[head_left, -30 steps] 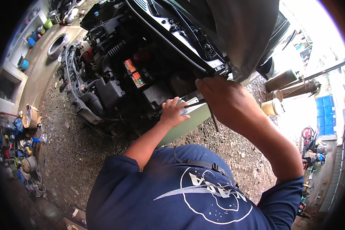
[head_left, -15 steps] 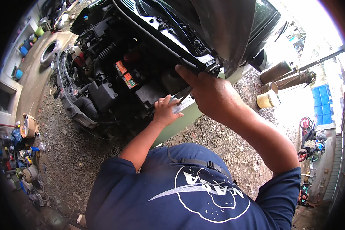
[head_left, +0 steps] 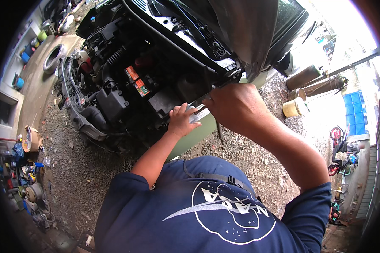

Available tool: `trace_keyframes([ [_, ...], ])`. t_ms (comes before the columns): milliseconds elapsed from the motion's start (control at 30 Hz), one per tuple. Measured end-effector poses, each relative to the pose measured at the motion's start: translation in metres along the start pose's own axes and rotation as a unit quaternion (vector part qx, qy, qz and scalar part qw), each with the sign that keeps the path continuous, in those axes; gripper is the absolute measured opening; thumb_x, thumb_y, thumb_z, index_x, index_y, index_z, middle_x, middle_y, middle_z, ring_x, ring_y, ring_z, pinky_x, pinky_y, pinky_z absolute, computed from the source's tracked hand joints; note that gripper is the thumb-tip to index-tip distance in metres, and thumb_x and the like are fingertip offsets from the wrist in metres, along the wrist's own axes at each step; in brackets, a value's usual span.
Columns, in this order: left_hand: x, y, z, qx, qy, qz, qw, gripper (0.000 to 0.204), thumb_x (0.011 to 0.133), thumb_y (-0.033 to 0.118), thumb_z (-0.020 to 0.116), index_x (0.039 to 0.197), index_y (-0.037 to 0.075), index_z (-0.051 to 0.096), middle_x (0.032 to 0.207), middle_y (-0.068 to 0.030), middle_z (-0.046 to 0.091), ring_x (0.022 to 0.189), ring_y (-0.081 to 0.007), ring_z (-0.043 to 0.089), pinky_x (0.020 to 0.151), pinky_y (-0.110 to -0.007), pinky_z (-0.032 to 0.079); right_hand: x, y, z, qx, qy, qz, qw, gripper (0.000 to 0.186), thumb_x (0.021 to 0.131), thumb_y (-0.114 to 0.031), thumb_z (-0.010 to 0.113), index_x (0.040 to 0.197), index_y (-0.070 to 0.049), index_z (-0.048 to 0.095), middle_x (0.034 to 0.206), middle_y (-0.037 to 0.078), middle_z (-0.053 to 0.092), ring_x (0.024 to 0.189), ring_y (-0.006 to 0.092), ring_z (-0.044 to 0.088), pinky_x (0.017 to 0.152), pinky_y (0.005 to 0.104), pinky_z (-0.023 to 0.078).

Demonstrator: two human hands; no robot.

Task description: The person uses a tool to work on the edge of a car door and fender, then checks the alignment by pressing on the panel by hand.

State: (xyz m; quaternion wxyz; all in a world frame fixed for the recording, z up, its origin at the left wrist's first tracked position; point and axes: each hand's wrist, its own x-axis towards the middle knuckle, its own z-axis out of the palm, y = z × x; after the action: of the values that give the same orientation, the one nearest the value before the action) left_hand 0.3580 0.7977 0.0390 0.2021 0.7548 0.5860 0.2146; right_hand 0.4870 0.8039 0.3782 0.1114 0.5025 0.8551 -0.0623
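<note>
My right hand (head_left: pixel 236 105) is closed round the middle of a dark metal T-handle wrench (head_left: pixel 219 131). One end of its crossbar sticks out below my fist, the other above it. The shaft slants down to the left, toward the edge of the car's green fender (head_left: pixel 198 131). My left hand (head_left: pixel 181 121) lies on that edge, thumb apart from the fingers, its forefinger by the shaft's lower end. What the wrench sits on is hidden. Beyond both hands, the open engine bay (head_left: pixel 164 99) holds a battery (head_left: pixel 137 81) with an orange label.
The raised hood (head_left: pixel 245 33) hangs over the far right of the bay. The exposed front end (head_left: pixel 86 122) curves along the left. Gas cylinders (head_left: pixel 304 78) and a pale bucket (head_left: pixel 294 108) stand on the gravel at right. A tyre (head_left: pixel 55 59) lies at far left.
My right forefinger, stretched along the bar before, is now curled in. The crossbar has swung round, so its near end shows below my fist. My left hand stays put.
</note>
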Motion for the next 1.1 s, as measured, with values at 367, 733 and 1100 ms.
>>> trace_keyframes([
  [367,-0.001,-0.001,0.0,-0.005,0.012,0.004,1.0,0.072,0.071,0.052,0.09,0.135,0.03,0.066,0.152,-0.0134,0.05,0.139,-0.0374,0.046,0.114,-0.056,0.036,-0.01,0.006,0.004,0.017,0.054,-0.087,0.995,0.035,0.091,-0.009,0.064,0.126,-0.003,0.063,0.099,0.021,0.074,0.086,0.0386,0.075,0.076,0.0481,0.06],
  [733,-0.002,-0.006,0.006,0.003,0.035,0.011,0.999,0.071,0.071,0.054,0.089,0.135,0.032,0.067,0.151,-0.0129,0.05,0.138,-0.0363,0.046,0.113,-0.054,0.036,-0.003,-0.006,0.004,0.003,0.024,0.002,1.0,0.04,0.097,-0.016,0.062,0.135,-0.005,0.061,0.08,0.018,0.072,0.081,0.0366,0.075,0.074,0.047,0.06],
  [1100,-0.001,-0.003,0.004,0.002,0.02,0.004,1.0,0.07,0.071,0.052,0.09,0.134,0.032,0.067,0.151,-0.0129,0.05,0.139,-0.0366,0.046,0.114,-0.055,0.036,-0.013,0.003,-0.003,0.029,-0.002,-0.052,0.998,0.05,0.091,-0.011,0.067,0.139,0.0,0.058,0.091,0.024,0.073,0.087,0.0386,0.075,0.076,0.0503,0.059],
])
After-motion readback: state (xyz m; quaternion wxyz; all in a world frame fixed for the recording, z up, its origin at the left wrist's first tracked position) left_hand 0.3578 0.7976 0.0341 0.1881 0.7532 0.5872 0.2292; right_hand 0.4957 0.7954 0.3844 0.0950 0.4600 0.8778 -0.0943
